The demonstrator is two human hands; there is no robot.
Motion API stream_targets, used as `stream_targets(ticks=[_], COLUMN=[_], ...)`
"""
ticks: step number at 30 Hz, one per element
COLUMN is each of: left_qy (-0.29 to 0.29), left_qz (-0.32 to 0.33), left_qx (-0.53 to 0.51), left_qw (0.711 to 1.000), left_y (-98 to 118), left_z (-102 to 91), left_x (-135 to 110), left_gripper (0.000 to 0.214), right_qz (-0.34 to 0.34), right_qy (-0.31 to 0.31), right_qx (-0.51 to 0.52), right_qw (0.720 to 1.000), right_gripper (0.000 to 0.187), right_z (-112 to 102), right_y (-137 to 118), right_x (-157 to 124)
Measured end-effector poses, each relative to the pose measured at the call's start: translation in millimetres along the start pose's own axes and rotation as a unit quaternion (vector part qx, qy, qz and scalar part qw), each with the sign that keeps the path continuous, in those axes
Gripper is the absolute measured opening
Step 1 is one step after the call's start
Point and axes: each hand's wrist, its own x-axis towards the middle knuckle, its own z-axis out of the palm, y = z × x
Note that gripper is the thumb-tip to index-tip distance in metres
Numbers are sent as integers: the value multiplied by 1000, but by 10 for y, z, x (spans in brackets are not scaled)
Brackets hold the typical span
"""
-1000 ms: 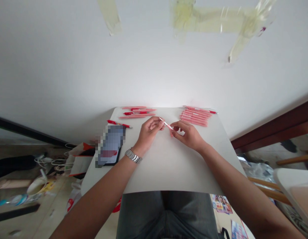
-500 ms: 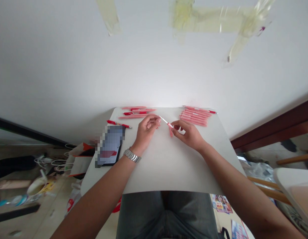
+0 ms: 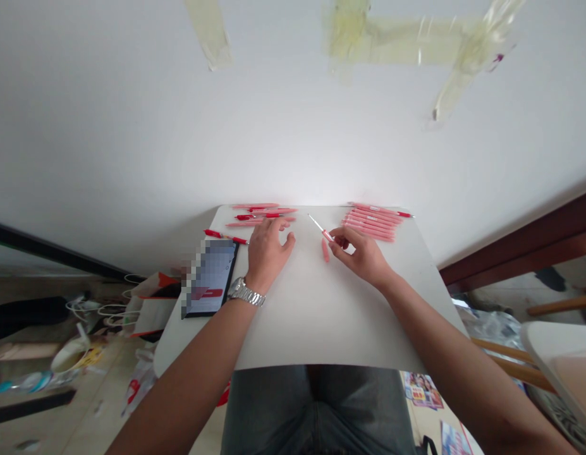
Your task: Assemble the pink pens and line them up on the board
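Head view: from where I stand, right hand (image 3: pixel 361 256) grips a slim white-and-red pen part (image 3: pixel 320 227) between thumb and fingers, held over the white table (image 3: pixel 316 322); its thin white end slants off leftward, toward the wall (image 3: pixel 293 139); short pink piece (image 3: pixel 325 251) lies on the tabletop, just beside the right fingertips; left hand (image 3: pixel 268 248) is open, thumb and fingers parted; its fingertips overlap the near side of a loose group of pink and red pens (image 3: pixel 259 208), contact hard to tell; silver watch (image 3: pixel 248 292) on the left wrist; lone red pen (image 3: pixel 219 234) runs toward the left hand, just beyond a dark-edged device (image 3: pixel 210 278), partly pixelated; beyond the right hand, pink pens (image 3: pixel 371 222) lie side by side in a row.
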Motion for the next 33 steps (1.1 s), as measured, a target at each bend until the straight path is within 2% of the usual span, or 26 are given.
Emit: stream_targets(ticks=[7, 11, 17, 26, 33], left_qy=[-57, -84, -94, -95, -74], left_qz=[-18, -36, -22, 10, 28], left_qx=[166, 203, 200, 173, 54], left_qw=[984, 975, 975, 980, 995], left_y=[-15, 10, 10, -64, -82], left_z=[-5, -20, -8, 56, 94], left_x=[-42, -38, -32, -56, -55], left_gripper=[10, 8, 3, 6, 5], right_qz=[0, 3, 5, 7, 6], right_qy=[-6, -5, -4, -7, -5], right_qx=[-2, 0, -1, -2, -6], right_qw=[1000, 1000, 1000, 1000, 1000], right_gripper=[10, 10, 10, 10, 9], right_z=[-2, 1, 1, 2, -6], right_y=[8, 19, 3, 6, -2], right_x=[5, 6, 2, 5, 5])
